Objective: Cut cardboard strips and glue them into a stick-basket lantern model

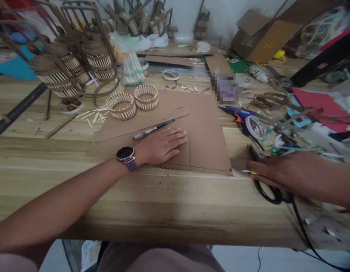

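Observation:
My left hand [165,145] lies flat, fingers spread, on a brown cardboard sheet [206,132]. Just above it a black pen [154,129] rests on the sheet, by a long slit or line. Two round stick-walled rings [121,105] stand at the sheet's upper left. Off the sheet's right corner, my right hand [268,172] is closed round a slim tool with a yellow part and a thin metal tip [244,171]. Black-handled scissors [267,194] lie beneath that hand.
A blue glue gun [239,115] and a white tape roll [254,127] lie at the right. Stick-walled lanterns [97,56] stand at the back left, near loose sticks [98,116]. A cardboard box [260,37] is at the back right. A black cable runs off the front edge.

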